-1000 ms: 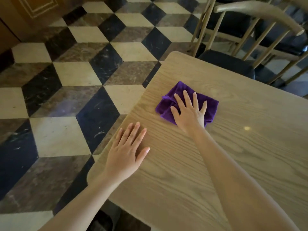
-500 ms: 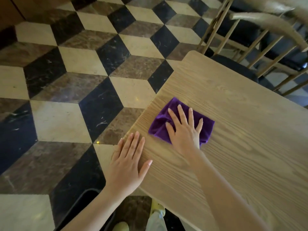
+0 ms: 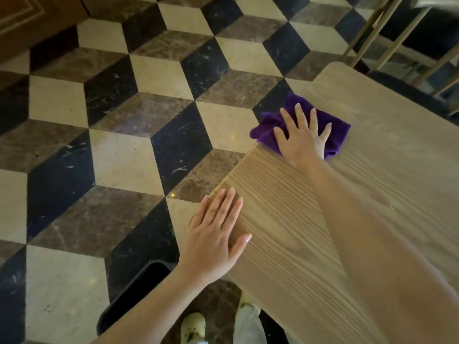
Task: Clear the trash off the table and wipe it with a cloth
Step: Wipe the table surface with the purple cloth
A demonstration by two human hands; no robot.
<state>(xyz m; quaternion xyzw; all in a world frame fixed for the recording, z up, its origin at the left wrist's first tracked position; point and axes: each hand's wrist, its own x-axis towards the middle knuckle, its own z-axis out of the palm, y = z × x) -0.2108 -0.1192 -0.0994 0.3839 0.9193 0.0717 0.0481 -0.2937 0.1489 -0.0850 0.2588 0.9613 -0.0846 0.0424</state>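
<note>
A purple cloth (image 3: 340, 131) lies at the left edge of the light wooden table (image 3: 372, 184), and its left part hangs over that edge. My right hand (image 3: 301, 136) presses flat on the cloth with fingers spread. My left hand (image 3: 213, 234) rests flat, palm down, on the table's near left edge, with part of it past the edge and nothing in it. No trash shows on the visible tabletop.
A black bin (image 3: 134, 294) stands on the floor under my left forearm. A wooden chair (image 3: 407, 38) with a dark seat stands at the table's far end. The floor (image 3: 124, 145) has a cube-pattern tiling. My shoes (image 3: 192, 326) show below.
My right hand has slid the cloth left to the table's edge, so it now overhangs. The view has swung left and down, bringing the bin and shoes into sight. My left hand stayed put.
</note>
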